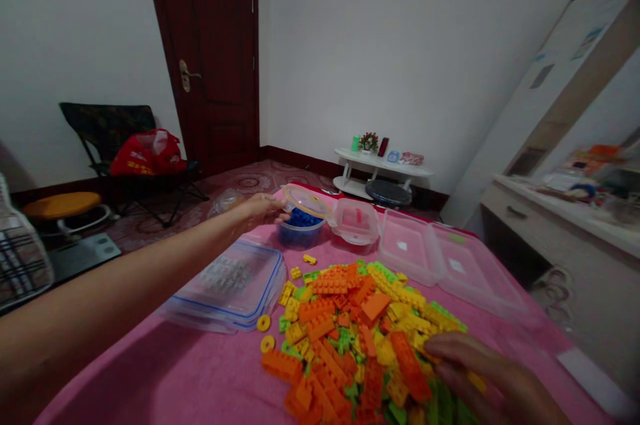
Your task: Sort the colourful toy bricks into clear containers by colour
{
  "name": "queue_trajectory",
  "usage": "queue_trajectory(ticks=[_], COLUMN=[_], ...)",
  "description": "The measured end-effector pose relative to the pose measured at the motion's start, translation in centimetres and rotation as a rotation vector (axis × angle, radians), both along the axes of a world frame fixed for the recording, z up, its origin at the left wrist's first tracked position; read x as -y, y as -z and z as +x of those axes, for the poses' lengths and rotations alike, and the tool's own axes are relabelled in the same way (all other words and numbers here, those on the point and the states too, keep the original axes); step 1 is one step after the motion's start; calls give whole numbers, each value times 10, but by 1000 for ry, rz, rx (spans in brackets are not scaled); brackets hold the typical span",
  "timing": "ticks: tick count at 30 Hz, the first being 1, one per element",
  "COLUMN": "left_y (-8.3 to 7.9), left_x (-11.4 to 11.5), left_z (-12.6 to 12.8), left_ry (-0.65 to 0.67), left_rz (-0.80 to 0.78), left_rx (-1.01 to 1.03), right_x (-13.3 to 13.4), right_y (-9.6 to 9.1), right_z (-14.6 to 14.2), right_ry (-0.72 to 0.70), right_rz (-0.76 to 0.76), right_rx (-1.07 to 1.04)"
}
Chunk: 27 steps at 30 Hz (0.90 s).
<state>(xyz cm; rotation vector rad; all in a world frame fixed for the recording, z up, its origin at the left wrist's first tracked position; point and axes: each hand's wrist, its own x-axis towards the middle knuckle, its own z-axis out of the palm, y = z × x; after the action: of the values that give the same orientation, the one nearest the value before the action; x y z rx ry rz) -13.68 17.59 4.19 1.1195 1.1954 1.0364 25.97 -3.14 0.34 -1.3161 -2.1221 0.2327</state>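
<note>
My left hand (266, 209) reaches far forward, its fingers closed on the rim of a clear round lid (304, 201) with a yellowish edge. The lid is tilted over a round tub (300, 236) of dark blue bricks. Close to me lies a big loose pile of orange, yellow and green toy bricks (345, 338). My right hand (493, 375) is at the right side of this pile, fingers stretched out and slightly blurred. A yellow piece shows under its fingers; I cannot tell whether they touch it.
Stacked flat lids with blue edges (235, 278) lie on the pink cloth (165, 371) at left. A clear pink-looking container (356, 221) and two rectangular clear trays (410, 245) stand at the back right. Beyond are a low white shelf (380, 163) and a folding chair (107, 121).
</note>
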Motion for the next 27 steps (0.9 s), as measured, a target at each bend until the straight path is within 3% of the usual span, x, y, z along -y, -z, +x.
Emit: queue_trajectory(ticks=[6,10,14,16,18,20,23,27], left_y=[-24,-32,-30,-28,-25,-22,-17,-17], left_x=[25,67,103,116,128,140,152,160], left_z=[46,67,58,45,31,20,9,-1], left_ry=[99,304,495,574,645,691,674,416], left_rz=[235,263,227,203,152,96,24,-68], left_rx=[202,252,260,215,178,178,248,381], right_x=[1,-1,-10,-13,-14,-14,-18,-25], right_y=[-19,-11,0,-1,-4,-6,-8,-16], right_z=[-19,-23,-32,-42,-54,-67,-88,-120], right_ry=[68,140,108,42,-29,-73,-93,-109], right_rz=[-117,-314,-711,-885,-963,-953,-804,-667], right_rx=[-52,-381,-908,-1053,-1092,-1070,-1055,-967])
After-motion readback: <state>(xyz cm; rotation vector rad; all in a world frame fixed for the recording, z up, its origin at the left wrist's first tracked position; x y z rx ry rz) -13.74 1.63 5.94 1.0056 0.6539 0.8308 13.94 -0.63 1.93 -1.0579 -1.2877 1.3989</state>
